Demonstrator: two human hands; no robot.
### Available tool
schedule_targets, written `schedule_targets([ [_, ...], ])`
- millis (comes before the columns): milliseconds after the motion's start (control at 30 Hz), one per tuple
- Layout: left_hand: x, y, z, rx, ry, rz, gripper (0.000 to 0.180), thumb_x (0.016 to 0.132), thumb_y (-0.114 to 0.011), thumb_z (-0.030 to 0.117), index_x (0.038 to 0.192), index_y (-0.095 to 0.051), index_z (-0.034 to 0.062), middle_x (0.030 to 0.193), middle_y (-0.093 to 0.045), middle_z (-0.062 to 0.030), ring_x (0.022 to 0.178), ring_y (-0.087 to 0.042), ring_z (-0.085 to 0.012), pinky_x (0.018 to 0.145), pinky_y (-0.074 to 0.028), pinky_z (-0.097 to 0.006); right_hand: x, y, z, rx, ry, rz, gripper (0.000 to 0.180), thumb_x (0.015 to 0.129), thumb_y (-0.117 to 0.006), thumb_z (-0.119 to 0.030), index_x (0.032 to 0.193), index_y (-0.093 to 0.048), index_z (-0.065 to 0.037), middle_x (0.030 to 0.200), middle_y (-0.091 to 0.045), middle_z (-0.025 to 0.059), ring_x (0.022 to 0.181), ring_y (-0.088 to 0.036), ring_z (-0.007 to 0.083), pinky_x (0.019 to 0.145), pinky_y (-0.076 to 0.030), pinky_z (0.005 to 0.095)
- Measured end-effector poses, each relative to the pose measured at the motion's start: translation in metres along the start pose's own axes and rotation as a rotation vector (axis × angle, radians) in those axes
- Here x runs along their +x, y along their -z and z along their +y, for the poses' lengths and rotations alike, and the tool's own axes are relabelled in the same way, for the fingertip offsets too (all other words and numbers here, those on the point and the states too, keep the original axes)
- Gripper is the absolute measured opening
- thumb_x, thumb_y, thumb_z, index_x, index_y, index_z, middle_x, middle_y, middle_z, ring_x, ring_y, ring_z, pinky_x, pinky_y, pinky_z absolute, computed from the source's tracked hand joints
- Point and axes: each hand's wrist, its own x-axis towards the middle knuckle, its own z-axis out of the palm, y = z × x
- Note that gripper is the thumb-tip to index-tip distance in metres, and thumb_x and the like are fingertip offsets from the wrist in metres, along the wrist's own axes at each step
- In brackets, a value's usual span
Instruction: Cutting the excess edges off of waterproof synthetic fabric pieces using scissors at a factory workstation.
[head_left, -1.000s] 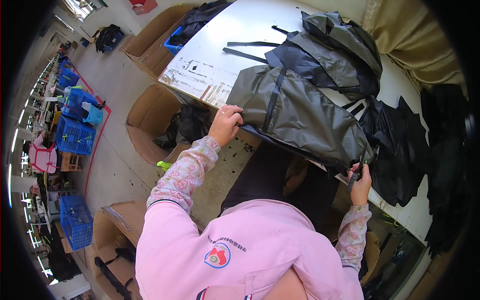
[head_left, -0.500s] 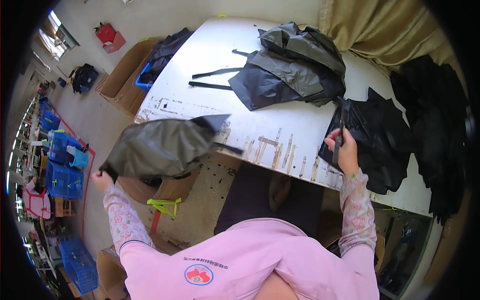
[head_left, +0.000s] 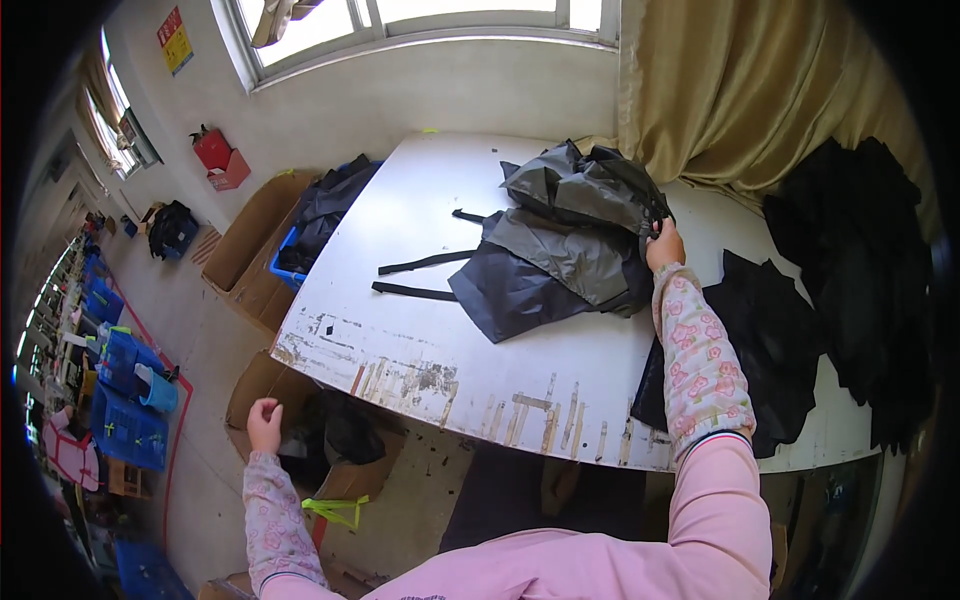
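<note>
Grey-black fabric pile (head_left: 570,245) lay with straps (head_left: 425,263) leftward, long axis far-right to near-left; right hand (head_left: 665,245) pinched its right edge; left hand (head_left: 264,428) empty, fingers half-curled.

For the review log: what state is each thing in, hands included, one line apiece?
White table: scuffed along its near edge
Grey fabric: crumpled, heaped on the table
Black straps: extended leftward, loose
Black fabric: lying wrinkled on the table
Left hand: empty, fingers loosely curled
Right hand: at the grey fabric's right edge, grip unclear
Cardboard box: open, dark fabric inside
Gold curtain: hanging in folds
</note>
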Motion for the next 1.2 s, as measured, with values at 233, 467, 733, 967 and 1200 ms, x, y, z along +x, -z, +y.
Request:
schedule_targets([
  [233, 0.016, -0.157, 0.261, -0.657, 0.076, -0.511, 0.035, 0.093, -0.063, 0.021, 0.122, -0.052, 0.0043, 0.110, -0.060, -0.0066, 0.094, -0.060, -0.0132, 0.081, -0.049, -0.027, -0.152, 0.106, -0.088, 0.681, 0.217, -0.574, 0.025, 0.077, -0.075, -0.006, 0.090, -0.054, -0.004, 0.076, -0.057, 0.0041, 0.072, -0.052, 0.0107, 0.066, -0.044, 0.0269],
  [467, 0.007, -0.271, 0.332, -0.386, -0.514, -0.396, 0.089, 0.078, -0.077, 0.043, 0.143, -0.032, 0.0021, 0.142, -0.038, -0.0212, 0.131, -0.039, -0.0333, 0.109, -0.031, -0.041, -0.289, 0.207, -0.039, 0.527, 0.351, -1.162, 0.029, 0.073, -0.074, 0.003, 0.093, -0.053, 0.001, 0.083, -0.065, 0.0122, 0.077, -0.066, 0.0226, 0.070, -0.050, 0.0333],
  [733, -0.062, -0.332, 0.343, 0.051, -0.521, -0.777, 0.052, 0.076, -0.077, 0.041, 0.112, -0.061, 0.0059, 0.093, -0.067, -0.0166, 0.090, -0.065, -0.0322, 0.081, -0.049, -0.038, -0.349, 0.255, 0.026, 0.431, 0.222, -1.029, 0.039, 0.069, -0.082, -0.003, 0.095, -0.053, 0.001, 0.083, -0.066, 0.0117, 0.078, -0.065, 0.0217, 0.070, -0.050, 0.0327],
  [967, -0.055, -0.192, 0.362, -0.959, -0.186, -0.434, 0.018, 0.092, -0.063, 0.009, 0.107, -0.063, -0.0004, 0.098, -0.067, -0.0028, 0.086, -0.059, -0.0081, 0.080, -0.045, -0.022, -0.323, 0.346, 0.067, 0.113, 0.123, -0.228, 0.031, 0.068, -0.061, 0.011, 0.096, -0.051, 0.000, 0.084, -0.058, 0.0182, 0.081, -0.057, 0.0398, 0.069, -0.045, 0.0404],
  [1200, -0.086, -0.124, 0.261, -0.048, -0.017, -0.890, 0.033, 0.087, -0.072, 0.020, 0.112, -0.061, 0.0012, 0.091, -0.064, -0.0012, 0.085, -0.057, -0.0084, 0.081, -0.045, -0.022, -0.337, 0.320, 0.083, 0.305, 0.023, -0.987, 0.022, 0.071, -0.072, 0.006, 0.087, -0.058, 0.001, 0.079, -0.060, 0.0037, 0.076, -0.058, 0.0119, 0.070, -0.051, 0.0293],
])
